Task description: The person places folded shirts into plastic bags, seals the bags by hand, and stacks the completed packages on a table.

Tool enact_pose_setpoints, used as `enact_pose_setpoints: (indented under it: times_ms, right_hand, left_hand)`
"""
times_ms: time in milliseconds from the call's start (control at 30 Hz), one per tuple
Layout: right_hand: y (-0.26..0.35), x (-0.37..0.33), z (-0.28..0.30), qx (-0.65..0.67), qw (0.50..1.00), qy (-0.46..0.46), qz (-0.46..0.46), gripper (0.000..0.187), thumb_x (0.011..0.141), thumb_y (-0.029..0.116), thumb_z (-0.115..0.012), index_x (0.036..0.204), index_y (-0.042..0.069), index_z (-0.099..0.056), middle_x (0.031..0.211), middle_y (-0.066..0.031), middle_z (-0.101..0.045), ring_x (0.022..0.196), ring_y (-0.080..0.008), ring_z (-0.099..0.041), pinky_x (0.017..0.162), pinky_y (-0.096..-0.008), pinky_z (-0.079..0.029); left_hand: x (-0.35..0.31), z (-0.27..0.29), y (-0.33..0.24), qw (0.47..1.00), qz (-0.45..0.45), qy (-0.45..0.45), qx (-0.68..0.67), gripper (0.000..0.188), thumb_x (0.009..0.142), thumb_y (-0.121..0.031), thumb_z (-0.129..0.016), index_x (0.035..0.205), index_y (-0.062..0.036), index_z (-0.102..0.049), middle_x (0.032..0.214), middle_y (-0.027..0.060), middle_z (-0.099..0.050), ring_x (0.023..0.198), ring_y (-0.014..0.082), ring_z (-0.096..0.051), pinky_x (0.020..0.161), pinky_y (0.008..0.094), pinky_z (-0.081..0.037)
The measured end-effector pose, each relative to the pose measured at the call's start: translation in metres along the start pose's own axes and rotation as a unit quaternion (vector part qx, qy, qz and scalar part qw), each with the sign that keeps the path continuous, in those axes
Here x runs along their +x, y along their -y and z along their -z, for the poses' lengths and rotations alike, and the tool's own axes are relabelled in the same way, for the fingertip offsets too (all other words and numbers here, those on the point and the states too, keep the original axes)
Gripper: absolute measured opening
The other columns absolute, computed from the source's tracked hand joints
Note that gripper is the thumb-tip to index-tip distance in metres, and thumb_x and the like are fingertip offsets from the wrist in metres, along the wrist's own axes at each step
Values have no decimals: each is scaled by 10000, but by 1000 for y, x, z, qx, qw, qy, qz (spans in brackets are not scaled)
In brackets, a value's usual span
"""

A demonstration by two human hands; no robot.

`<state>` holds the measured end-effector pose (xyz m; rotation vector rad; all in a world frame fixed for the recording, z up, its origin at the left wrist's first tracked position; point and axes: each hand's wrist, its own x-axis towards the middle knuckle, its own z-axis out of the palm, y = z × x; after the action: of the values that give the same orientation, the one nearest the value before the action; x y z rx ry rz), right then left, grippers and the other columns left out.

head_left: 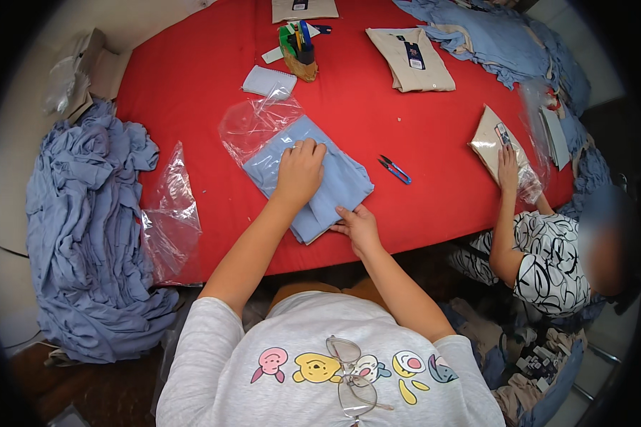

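Note:
A folded light-blue garment (342, 188) lies slantwise on the red-covered table in front of me, its far part inside a clear plastic bag (253, 128). The bag's loose end spreads out beyond the cloth, wrinkled and shiny. My left hand (301, 171) rests on top with curled fingers, closed on the bag over the garment; its fingertips are partly hidden. At the near right corner my right hand (357, 228) grips the garment's edge, thumb on top and fingers beneath. Blue-handled thread snips (395, 171) lie to the right, apart from both hands.
Blue garments (85, 228) are heaped at left beside empty plastic bags (171, 220). A notepad (269, 82) and pen holder (299, 53) stand farther back. Beige folded garments (410, 60) lie beyond. At right, a co-worker's hand (507, 167) touches a bagged beige garment (488, 142).

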<state>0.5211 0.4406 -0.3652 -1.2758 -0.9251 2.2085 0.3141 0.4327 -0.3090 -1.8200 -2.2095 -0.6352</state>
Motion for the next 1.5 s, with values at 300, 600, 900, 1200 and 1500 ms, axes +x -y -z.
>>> enact_pose_setpoints:
  times_ms: [300, 600, 900, 1200, 1500]
  right_hand:
    - [28, -21, -5, -125, 987, -100, 22, 263, 997, 132, -792, 1176, -12, -665, 977, -108, -727, 866, -206, -743, 746, -360, -630]
    - [63, 41, -38, -492, 757, -89, 420, 212, 940, 204, -807, 1055, 27, -786, 933, -128, -702, 829, -315, -725, 728, -455, -572]
    - [59, 74, -72, -480, 781, -163, 365, 148, 933, 226, -797, 957, 81, -789, 907, -121, -733, 792, -309, -730, 713, -443, -576]
    - [48, -24, 53, -182, 921, -205, 278, 136, 1012, -20, -669, 1144, -17, -637, 1008, -112, -726, 879, -177, -731, 739, -307, -618]
    - [6, -9, -2, -62, 997, -33, 35, 370, 1066, 215, -714, 1295, -69, -651, 1204, -201, -750, 1059, -271, -772, 867, -388, -649]
  left_hand:
    - [0, -10, 5, 987, 75, 51, -136, 133, 984, -155, -718, 999, -45, -644, 966, 176, -698, 863, 391, -724, 753, 499, -597]
    - [-2, -27, 12, 964, 163, 32, -208, 133, 1053, -145, -646, 1046, -13, -632, 1001, 225, -714, 916, 450, -699, 797, 527, -560]
    - [-8, -20, 3, 961, 176, 54, -205, 163, 1080, -176, -608, 1057, -17, -580, 996, 230, -686, 920, 467, -688, 789, 542, -555]
    - [-19, -8, 12, 996, 38, -37, -67, 118, 960, -135, -735, 993, -76, -639, 923, 101, -626, 932, 313, -680, 843, 461, -533]
    - [-21, -18, -3, 994, -34, 2, -105, 122, 927, -140, -764, 947, -75, -663, 913, 92, -649, 852, 326, -683, 789, 454, -534]
